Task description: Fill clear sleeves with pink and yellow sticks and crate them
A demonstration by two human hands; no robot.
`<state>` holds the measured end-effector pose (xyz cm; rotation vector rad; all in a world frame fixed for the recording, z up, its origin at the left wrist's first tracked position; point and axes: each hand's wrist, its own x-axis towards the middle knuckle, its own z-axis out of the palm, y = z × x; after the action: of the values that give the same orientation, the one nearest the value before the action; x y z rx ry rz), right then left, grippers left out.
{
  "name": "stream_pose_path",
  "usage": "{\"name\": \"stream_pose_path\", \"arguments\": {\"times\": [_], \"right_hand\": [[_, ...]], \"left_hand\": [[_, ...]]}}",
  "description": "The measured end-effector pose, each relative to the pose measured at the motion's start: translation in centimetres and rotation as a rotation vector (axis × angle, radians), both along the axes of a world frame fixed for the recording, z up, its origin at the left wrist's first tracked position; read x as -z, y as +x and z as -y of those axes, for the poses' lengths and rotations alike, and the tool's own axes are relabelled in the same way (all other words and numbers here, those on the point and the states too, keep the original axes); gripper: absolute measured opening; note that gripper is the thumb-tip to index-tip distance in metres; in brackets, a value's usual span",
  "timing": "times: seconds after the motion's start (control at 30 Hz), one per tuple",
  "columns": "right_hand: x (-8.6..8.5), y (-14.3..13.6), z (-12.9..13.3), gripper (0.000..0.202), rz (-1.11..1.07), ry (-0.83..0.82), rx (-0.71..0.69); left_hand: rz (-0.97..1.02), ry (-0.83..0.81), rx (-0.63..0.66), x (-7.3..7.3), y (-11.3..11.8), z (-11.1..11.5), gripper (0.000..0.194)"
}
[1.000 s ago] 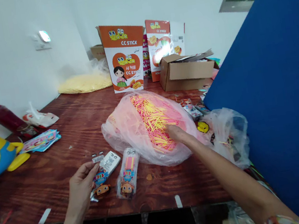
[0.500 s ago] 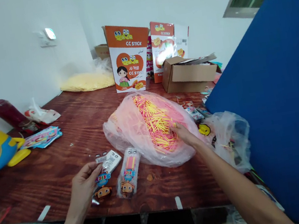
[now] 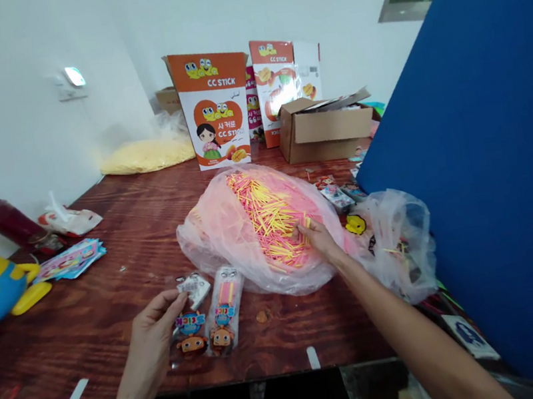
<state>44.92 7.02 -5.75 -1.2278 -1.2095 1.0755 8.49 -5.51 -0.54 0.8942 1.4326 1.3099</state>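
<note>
Near-left of the bag (image 3: 214, 224), my left hand (image 3: 148, 329) pinches a packet (image 3: 190, 326), its length pointing away from me; in the bag, my right hand (image 3: 322, 241) pinches sticks (image 3: 305, 220).

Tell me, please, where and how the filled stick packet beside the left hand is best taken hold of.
Probably pinch the filled stick packet across its cartoon-faced end, from the near side: it lies flat and narrow, that end toward the camera, its far end by the big bag.
</note>
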Motion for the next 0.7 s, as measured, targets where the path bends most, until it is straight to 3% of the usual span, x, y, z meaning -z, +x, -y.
{"name": "stream_pose_path", "arguments": {"times": [0.17, 0.33, 0.5, 0.7], "right_hand": [[-1.5, -1.0, 0.5, 0.046, -0.079, -0.041, -0.035], [-3.7, -4.5, 2.7, 0.039, -0.139, -0.081, -0.184], [-6.2, -9.1, 5.6, 0.028, 0.110, 0.000, -0.425], [-7.9, -12.4, 8.1, 0.017, 0.449, 0.192, -0.548]], "left_hand": [[0.047, -0.053, 0.094, 1.1, 1.9, -0.5, 0.044], [0.022, -0.020, 0.237, 1.7, 4.2, -0.7, 0.033], [-0.042, 0.073, 0.312, 1.9, 5.4, -1.0, 0.026], [-0.065, 0.052, 0.344, 2.4, 4.7, -0.4, 0.026]]}}
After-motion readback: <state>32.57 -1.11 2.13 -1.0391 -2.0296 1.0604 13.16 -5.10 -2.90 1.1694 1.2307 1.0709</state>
